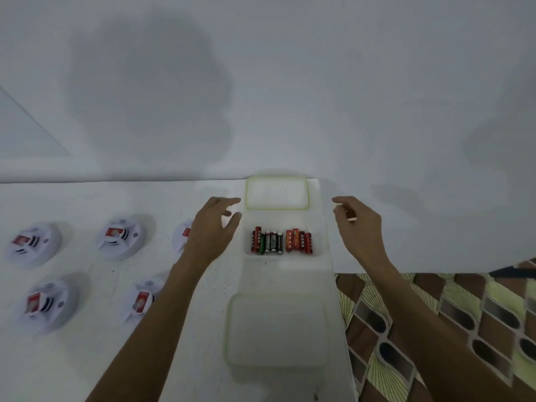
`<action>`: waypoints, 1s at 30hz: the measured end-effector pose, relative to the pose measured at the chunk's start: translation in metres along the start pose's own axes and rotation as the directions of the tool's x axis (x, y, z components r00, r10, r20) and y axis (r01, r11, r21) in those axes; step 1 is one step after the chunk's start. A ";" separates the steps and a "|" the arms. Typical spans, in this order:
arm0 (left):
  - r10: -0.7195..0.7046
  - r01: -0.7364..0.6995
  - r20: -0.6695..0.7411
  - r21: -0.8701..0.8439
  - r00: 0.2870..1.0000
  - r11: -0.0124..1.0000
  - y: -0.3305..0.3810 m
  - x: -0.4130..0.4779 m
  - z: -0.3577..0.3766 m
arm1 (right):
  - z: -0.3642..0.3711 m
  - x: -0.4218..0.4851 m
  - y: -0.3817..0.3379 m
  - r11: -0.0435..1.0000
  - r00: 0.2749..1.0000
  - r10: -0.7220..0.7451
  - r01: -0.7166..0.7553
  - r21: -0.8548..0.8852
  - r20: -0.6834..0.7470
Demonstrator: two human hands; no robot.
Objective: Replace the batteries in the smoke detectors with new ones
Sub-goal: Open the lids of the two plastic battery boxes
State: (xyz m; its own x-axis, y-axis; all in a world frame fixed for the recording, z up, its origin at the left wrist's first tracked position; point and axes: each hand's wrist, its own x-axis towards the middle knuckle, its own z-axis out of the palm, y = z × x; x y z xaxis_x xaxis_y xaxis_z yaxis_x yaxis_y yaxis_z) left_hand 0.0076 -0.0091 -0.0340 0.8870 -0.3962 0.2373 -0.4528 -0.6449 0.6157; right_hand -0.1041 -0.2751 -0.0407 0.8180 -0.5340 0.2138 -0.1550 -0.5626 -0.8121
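Both hands hover over the white tabletop [101, 198] near its far edge. The left hand [213, 227] is open with fingers spread and holds nothing. The right hand [358, 224] is loosely curled; whether it pinches something small I cannot tell. Between them lie the batteries [282, 242], red and black, side by side in a clear container [319, 227] by the right edge. Five white smoke detectors [34, 245] sit in two rows toward the left edge, the two nearest partly hidden by the left arm.
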 end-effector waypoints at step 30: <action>-0.292 0.667 0.646 -0.467 0.706 0.581 0.019 -0.187 -0.037 | -0.034 -0.163 -0.015 0.794 0.749 0.263 -0.526 0.305 0.609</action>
State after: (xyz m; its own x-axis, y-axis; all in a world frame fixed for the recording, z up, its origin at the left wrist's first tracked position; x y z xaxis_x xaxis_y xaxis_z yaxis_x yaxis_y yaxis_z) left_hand -0.1631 0.0767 -0.0392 0.6992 -0.5136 -0.4974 0.3712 -0.3338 0.8665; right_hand -0.2537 -0.2014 -0.0445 0.9088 -0.1635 -0.3839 -0.3849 0.0268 -0.9226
